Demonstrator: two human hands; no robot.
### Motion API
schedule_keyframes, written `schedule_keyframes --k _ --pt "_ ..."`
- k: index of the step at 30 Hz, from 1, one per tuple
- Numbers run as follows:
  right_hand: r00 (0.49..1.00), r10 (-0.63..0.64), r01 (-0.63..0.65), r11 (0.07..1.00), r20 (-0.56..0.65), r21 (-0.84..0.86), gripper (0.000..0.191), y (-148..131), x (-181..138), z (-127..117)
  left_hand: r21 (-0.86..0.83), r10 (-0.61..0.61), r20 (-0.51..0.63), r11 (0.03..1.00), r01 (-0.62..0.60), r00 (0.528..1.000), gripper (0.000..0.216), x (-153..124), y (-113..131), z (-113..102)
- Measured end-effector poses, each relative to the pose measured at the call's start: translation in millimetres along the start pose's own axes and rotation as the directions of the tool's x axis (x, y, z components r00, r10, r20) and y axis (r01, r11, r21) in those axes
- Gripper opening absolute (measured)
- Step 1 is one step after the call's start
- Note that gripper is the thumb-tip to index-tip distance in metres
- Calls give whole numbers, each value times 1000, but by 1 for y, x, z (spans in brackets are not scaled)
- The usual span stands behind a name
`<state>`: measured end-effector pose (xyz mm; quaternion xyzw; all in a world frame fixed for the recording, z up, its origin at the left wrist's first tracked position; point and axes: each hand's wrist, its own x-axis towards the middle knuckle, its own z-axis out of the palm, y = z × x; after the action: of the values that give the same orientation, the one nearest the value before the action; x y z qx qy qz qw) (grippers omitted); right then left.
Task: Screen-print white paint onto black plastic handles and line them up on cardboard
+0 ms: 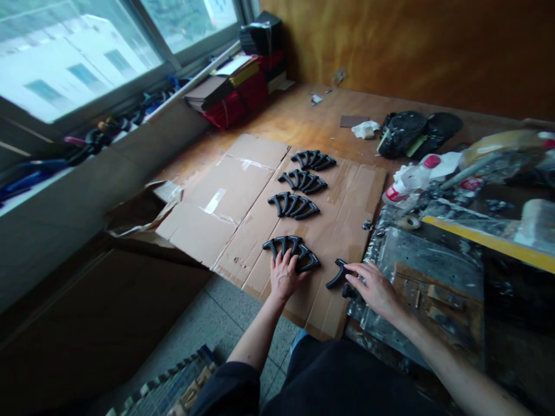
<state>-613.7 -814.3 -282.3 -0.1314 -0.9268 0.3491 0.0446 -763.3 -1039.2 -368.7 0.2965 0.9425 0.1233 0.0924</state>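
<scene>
On a flattened cardboard sheet (260,237) lie black curved pieces with a wider T-like end, fanned out in rows. The far row (313,160), a second row (302,181) and a third row (293,205) are close together. Nearer to me is another row (291,249), and my left hand (284,277) rests on its near side with fingers spread. My right hand (370,286) pinches the end of a single black curved piece (335,276) at the sheet's right part. A small dark lump (347,290) sits just below those fingertips, partly hidden.
Right of the cardboard stand a stained metal plate (390,260), a tape roll (409,222), a red-capped bottle (411,179) and dark containers (403,133). Bundled stacks (234,92) sit near the window. An open cardboard box (143,216) stands left, below the sheet's edge.
</scene>
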Motion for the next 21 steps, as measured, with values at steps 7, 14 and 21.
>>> schedule_keyframes --k 7,14,21 --pt "889 276 -332 938 -366 -97 29 67 -55 -87 203 130 -51 972 -117 990 53 58 -69 -21" --pt "723 488 -617 775 -489 -138 34 155 -138 -166 104 240 -337 971 -217 910 56 41 -34 -6" --pt "765 566 -636 739 -309 -220 38 223 -155 -189 -19 411 -163 908 -420 897 43 -27 59 38"
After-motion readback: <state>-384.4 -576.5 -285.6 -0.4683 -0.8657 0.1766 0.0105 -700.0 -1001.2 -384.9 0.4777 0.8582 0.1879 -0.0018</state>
